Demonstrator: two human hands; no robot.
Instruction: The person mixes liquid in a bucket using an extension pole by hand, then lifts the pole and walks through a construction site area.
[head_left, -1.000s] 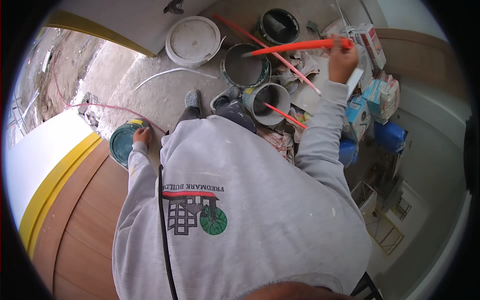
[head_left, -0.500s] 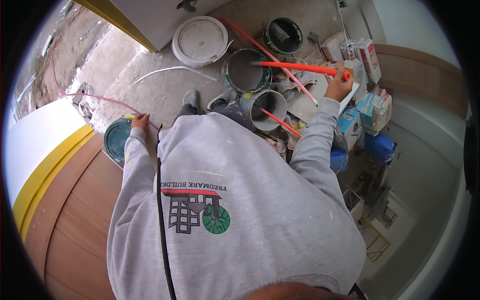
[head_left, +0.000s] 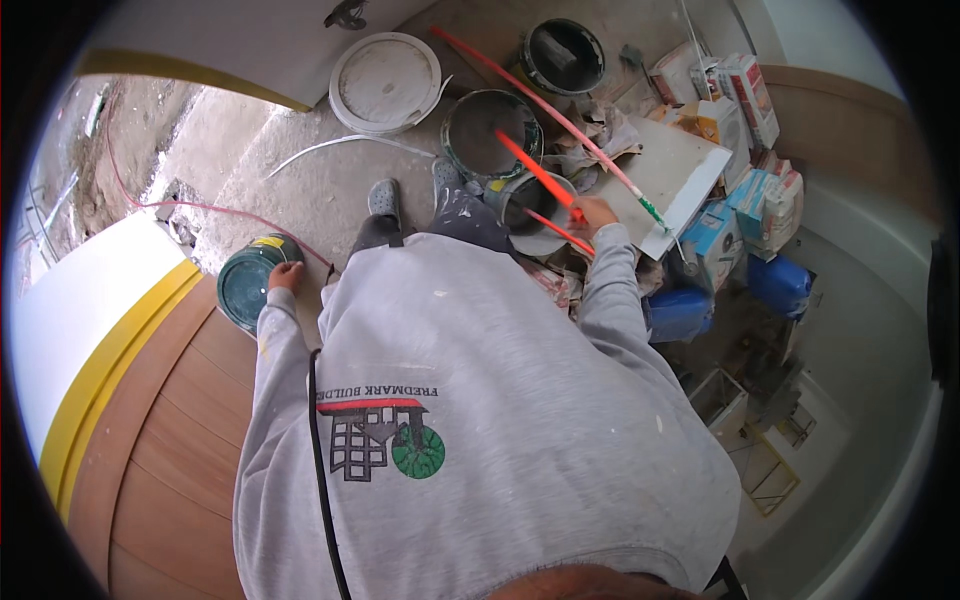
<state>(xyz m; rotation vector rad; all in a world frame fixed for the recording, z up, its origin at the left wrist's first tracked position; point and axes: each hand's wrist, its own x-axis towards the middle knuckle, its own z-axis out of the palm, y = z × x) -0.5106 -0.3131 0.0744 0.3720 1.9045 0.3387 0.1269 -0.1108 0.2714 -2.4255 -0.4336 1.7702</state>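
Observation:
My right hand (head_left: 596,213) is closed around the upper part of a bright orange pole (head_left: 540,172). The pole slants down into a bucket of grey wet mix (head_left: 483,120) in front of my feet. A second, thinner orange-red pole (head_left: 560,234) leans out of a whitish bucket (head_left: 522,240) below my right hand. On the left, my left hand (head_left: 287,275) is curled at the edge of a dark green bucket (head_left: 244,290), seemingly on its thin handle; the grip is partly hidden. That bucket sits tilted beside the brown wooden panel.
A lidded white bucket (head_left: 385,84) and a black bucket (head_left: 563,60) stand farther off. A long pink-red pole (head_left: 540,100) crosses toward a white board (head_left: 668,165). Boxes (head_left: 708,238), bags (head_left: 745,95) and blue containers (head_left: 780,285) crowd the right. A red hose (head_left: 215,205) crosses the floor.
My right hand has come down and inward with the orange pole, which now stands more steeply in the mix bucket. The green bucket has shifted slightly right and tilted, with my left hand at it.

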